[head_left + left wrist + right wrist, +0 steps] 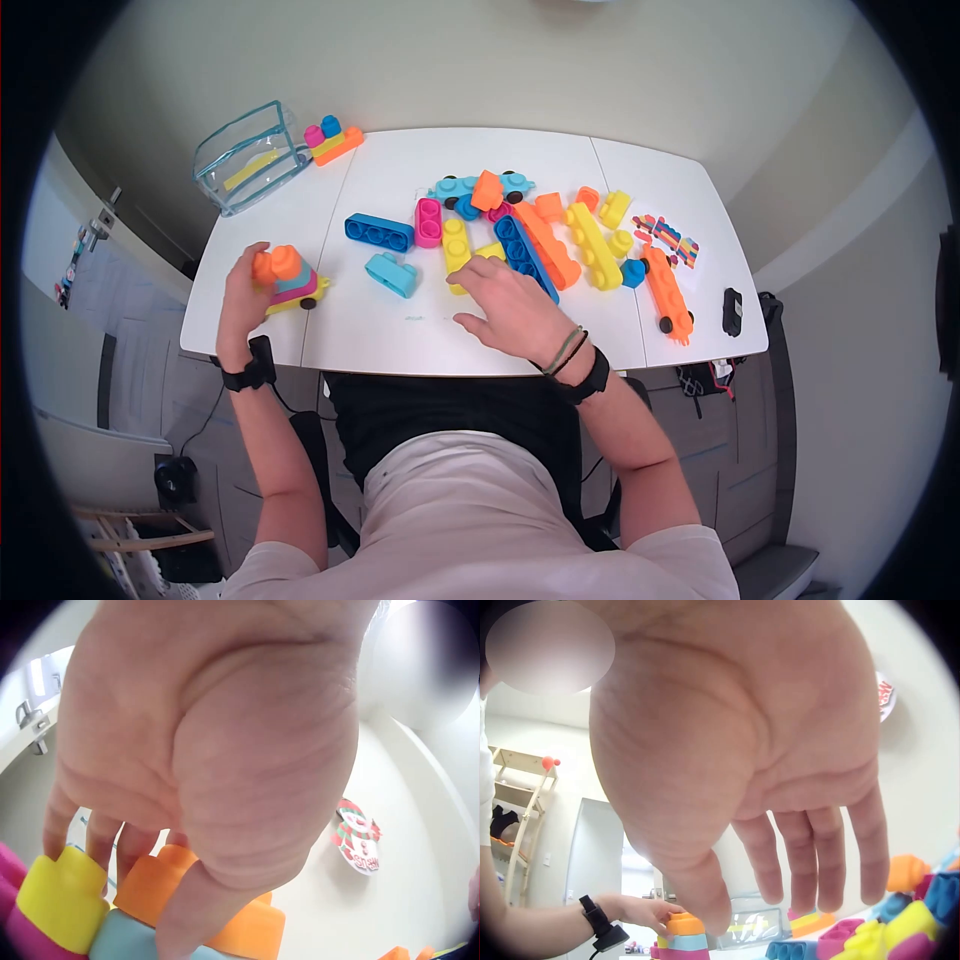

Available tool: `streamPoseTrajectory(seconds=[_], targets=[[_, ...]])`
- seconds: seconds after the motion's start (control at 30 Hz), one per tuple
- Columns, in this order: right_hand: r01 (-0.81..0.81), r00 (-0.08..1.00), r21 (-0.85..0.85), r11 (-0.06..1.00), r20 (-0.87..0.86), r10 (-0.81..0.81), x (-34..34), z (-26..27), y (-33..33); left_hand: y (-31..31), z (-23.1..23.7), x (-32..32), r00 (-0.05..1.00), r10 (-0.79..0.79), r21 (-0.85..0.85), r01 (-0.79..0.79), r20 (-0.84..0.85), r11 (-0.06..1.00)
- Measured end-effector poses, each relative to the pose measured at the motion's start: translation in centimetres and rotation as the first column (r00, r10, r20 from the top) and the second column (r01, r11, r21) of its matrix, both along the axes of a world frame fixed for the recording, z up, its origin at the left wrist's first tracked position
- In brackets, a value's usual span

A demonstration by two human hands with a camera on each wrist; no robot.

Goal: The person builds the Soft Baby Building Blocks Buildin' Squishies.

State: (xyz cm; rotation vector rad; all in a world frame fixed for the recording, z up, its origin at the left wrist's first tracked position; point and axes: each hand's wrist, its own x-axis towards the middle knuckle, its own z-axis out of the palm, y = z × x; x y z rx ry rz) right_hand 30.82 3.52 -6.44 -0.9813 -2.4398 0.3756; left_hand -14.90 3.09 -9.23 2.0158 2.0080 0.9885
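At the table's left end, my left hand grips a stack of toy building blocks from above. An orange block tops the stack, over light blue and pink layers on a yellow wheeled base. In the left wrist view, the thumb lies across the orange and light blue block, with the fingers behind. A yellow block shows beside them. My right hand hovers over the middle blocks, fingers extended. Its fingertips overlap a yellow block in the head view, near a dark blue long block.
A light blue block and a blue long block lie between the hands. Behind the pile stands a light blue wheeled base. An orange wheeled piece and a black object lie right; a clear case stands back left.
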Motion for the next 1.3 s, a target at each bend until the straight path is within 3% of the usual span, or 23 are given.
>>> streamPoseTrajectory(seconds=[0.2,0.27,0.3,0.37,0.43,0.5,0.57,0.7,0.8,0.83,0.9,0.97,1.03,1.1,1.17,1.23,1.3], targets=[[0.038,0.996,-0.075,0.996,0.078,-0.032,0.6,0.3,-0.2,0.7,-0.3,-2.5,0.996,0.088,-0.078,-0.086,0.017,0.993],[0.035,0.999,-0.051,0.998,0.025,-0.034,1.1,0.6,-0.2,1.2,-0.1,-2.1,0.998,-0.043,0.129,0.050,-0.055,0.990],[0.032,0.999,-0.031,0.999,-0.036,-0.034,1.4,0.7,-0.1,1.1,0.0,-1.7,0.998,-0.035,0.133,0.041,-0.048,0.990],[0.085,0.992,0.019,0.996,-0.091,-0.083,2.7,1.6,0.4,0.8,4.8,3.8,0.990,0.016,0.262,0.022,-0.140,0.965],[0.140,0.980,0.054,0.989,-0.151,-0.130,4.3,2.5,0.7,2.7,6.9,9.0,0.983,-0.183,0.308,0.183,-0.028,0.934],[0.259,0.956,0.142,0.955,-0.179,-0.233,6.0,3.6,0.9,6.1,7.6,14.1,0.949,-0.316,0.228,0.312,-0.016,0.922],[0.296,0.945,0.142,0.945,-0.189,-0.268,7.2,4.9,0.4,12.9,4.8,17.1,0.904,-0.422,0.147,0.428,-0.068,0.892],[0.472,0.872,0.163,0.866,-0.232,-0.432,10.4,6.3,0.6,21.1,1.7,23.4,0.921,-0.324,-0.244,0.271,-0.215,0.931],[0.564,0.815,0.148,0.812,-0.261,-0.518,13.7,6.3,1.8,25.8,-2.7,24.3,0.865,-0.383,-0.262,0.307,-0.325,0.915],[0.587,0.792,0.130,0.799,-0.298,-0.533,15.0,6.2,2.0,26.4,-2.7,24.7,0.854,-0.406,-0.261,0.332,-0.324,0.906],[0.580,0.782,0.110,0.807,-0.354,-0.513,15.3,6.9,1.6,26.9,-2.9,25.3,0.841,-0.462,-0.446,0.310,-0.283,0.839],[0.461,0.818,-0.040,0.887,-0.369,-0.442,15.0,7.9,1.1,27.3,-2.5,25.6,0.828,-0.457,-0.425,0.304,-0.324,0.852],[0.482,0.809,-0.009,0.876,-0.379,-0.449,16.0,7.7,1.5,27.7,-1.7,24.4,0.820,-0.437,-0.408,0.280,-0.369,0.869],[0.627,0.714,0.033,0.778,-0.424,-0.557,18.5,6.9,2.1,28.5,-0.4,22.9,0.952,-0.259,-0.123,0.241,-0.164,0.963],[0.696,0.663,0.026,0.718,-0.409,-0.627,19.9,7.2,1.8,26.0,3.6,21.9,0.957,-0.272,0.000,0.273,-0.104,0.962],[0.769,0.587,0.059,0.637,-0.459,-0.667,21.2,7.3,1.8,21.1,7.6,21.6,0.950,-0.298,0.031,0.296,0.095,0.955],[0.764,0.575,0.034,0.645,-0.489,-0.656,20.8,8.3,1.2,15.7,9.7,21.1,0.929,-0.337,0.020,0.338,0.151,0.941]])
